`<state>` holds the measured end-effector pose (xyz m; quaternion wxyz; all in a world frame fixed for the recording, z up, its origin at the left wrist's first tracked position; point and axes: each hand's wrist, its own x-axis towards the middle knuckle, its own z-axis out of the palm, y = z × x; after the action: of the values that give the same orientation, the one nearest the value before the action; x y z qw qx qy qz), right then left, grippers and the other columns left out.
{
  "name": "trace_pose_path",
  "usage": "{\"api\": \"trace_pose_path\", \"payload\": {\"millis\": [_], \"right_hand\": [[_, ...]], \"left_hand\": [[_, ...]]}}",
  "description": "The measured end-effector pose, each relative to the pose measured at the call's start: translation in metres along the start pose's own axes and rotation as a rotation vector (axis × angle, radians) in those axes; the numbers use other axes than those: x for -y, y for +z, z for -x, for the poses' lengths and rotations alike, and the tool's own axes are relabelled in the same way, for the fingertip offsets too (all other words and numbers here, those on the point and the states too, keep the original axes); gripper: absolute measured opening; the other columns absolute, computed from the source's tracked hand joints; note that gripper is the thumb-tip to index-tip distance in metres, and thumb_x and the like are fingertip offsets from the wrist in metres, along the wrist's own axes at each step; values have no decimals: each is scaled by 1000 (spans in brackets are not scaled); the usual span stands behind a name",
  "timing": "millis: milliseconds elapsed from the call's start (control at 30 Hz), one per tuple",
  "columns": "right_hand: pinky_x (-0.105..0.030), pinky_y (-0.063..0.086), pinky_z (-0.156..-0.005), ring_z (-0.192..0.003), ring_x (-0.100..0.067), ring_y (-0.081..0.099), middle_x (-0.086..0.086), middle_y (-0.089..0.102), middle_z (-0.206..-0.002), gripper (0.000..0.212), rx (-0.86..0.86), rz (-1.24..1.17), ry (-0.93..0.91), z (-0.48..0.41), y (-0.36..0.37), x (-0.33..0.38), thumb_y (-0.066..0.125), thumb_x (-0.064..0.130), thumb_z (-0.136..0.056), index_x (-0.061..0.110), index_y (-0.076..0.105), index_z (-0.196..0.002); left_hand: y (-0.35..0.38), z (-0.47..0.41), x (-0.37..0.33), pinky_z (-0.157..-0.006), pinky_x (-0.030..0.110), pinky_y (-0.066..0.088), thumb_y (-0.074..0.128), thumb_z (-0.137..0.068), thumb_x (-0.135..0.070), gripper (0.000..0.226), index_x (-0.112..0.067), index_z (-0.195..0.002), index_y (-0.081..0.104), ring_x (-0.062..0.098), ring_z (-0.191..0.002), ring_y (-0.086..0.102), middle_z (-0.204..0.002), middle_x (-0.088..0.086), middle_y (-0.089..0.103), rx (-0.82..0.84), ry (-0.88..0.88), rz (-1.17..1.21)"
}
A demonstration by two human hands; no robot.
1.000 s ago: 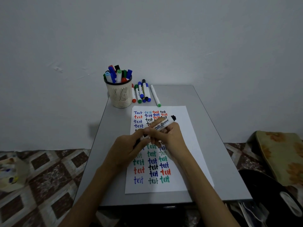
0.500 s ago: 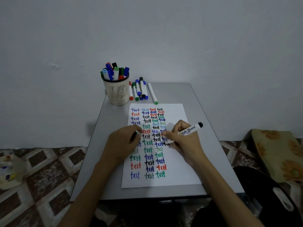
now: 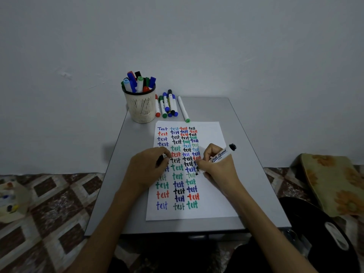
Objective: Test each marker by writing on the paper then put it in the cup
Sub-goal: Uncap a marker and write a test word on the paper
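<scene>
A white sheet of paper [image 3: 210, 201] lies on the grey table [image 3: 254, 186], covered with columns of the word "test" in several colours. My right hand [image 3: 216, 166] grips a white whiteboard marker [image 3: 220, 154] with a black end, its tip down on the paper by the right column. My left hand [image 3: 145, 170] rests on the paper's left side and pinches the black marker cap [image 3: 160, 159]. A cream mesh cup [image 3: 140, 107] at the table's far left holds several markers. Beside it lie several loose markers [image 3: 167, 105].
A separate white marker with a green cap [image 3: 183, 109] lies right of the loose group. A patterned floor [image 3: 45, 205] surrounds the table. A flowered cushion [image 3: 332, 182] and a dark round object [image 3: 325, 233] sit at the right. The wall stands right behind the table.
A second ago both hands held the marker together above the paper. The hands then parted: the left took the cap aside, and the right brought the tip down onto the paper.
</scene>
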<state>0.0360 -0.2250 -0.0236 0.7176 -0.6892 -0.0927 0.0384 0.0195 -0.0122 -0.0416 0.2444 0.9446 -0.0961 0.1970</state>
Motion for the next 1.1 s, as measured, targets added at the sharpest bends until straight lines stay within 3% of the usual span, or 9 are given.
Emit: {"api": "trace_pose_path", "payload": {"millis": [133, 267, 367, 500, 600, 667, 800, 967, 1100], "right_hand": [[-29, 53, -57, -68, -31, 56, -22, 53, -68, 35, -20, 77, -48, -1, 3, -3, 61, -18, -78, 6, 42, -62], [-32, 47, -55, -66, -44, 54, -33, 51, -70, 32, -38, 42, -16, -3, -1, -5, 63, -13, -81, 5, 42, -64], [-26, 50, -52, -69, -35, 57, -37, 53, -74, 32, -45, 108, -42, -2, 1, -5, 62, -13, -82, 4, 43, -63], [-23, 48, -53, -58, -21, 52, -17, 50, -62, 35, -17, 113, -33, -2, 2, -4, 61, -19, -76, 6, 42, -60], [-21, 44, -47, -55, -23, 47, -14, 48, -61, 34, -35, 70, -23, -2, -1, -3, 62, -19, -76, 5, 42, -61], [-24, 48, -48, -59, -28, 50, -16, 49, -63, 34, -50, 55, -30, -1, -1, -3, 61, -18, -78, 5, 42, -62], [-41, 54, -67, -67, -32, 54, -15, 49, -63, 37, -57, 92, -57, -1, 1, -4, 58, -19, -78, 9, 41, -59], [-48, 55, -69, -70, -34, 56, -18, 51, -66, 35, -44, 111, -53, -3, -1, -6, 61, -17, -78, 7, 41, -60], [-46, 54, -68, -67, -31, 54, -16, 47, -63, 30, -88, 94, -42, -1, -1, -5, 61, -15, -74, 3, 40, -60]], "left_hand": [[0, 0, 0, -55, 12, 36, 54, -87, -28, 10, -27, -92, 63, -2, -56, 48, -70, -17, 52, 7, -3, 5], [0, 0, 0, -55, 11, 36, 51, -86, -32, 15, -27, -91, 63, 1, -56, 49, -71, -15, 55, 8, -11, 11], [1, -1, 1, -56, 14, 38, 49, -85, -33, 17, -26, -92, 64, 2, -59, 51, -74, -14, 58, 6, -15, 8], [0, -1, 1, -56, 15, 40, 49, -85, -34, 18, -27, -92, 64, 3, -59, 51, -74, -13, 60, 2, -19, 5], [0, -1, 0, -55, 13, 38, 49, -85, -33, 18, -26, -91, 64, 2, -58, 51, -73, -12, 60, 4, -19, 17], [0, -1, 1, -55, 13, 38, 48, -85, -34, 19, -26, -91, 64, 4, -59, 53, -74, -11, 61, 6, -20, 21], [0, -1, 1, -57, 18, 44, 48, -85, -35, 18, -27, -92, 63, 5, -61, 56, -76, -11, 62, 13, -31, 21], [1, -1, 1, -57, 20, 47, 49, -85, -34, 16, -28, -91, 63, 4, -60, 56, -75, -12, 61, 9, -26, 26], [0, -2, -1, -56, 20, 45, 48, -85, -34, 18, -27, -91, 63, 5, -59, 54, -72, -12, 60, 7, -22, 24]]}}
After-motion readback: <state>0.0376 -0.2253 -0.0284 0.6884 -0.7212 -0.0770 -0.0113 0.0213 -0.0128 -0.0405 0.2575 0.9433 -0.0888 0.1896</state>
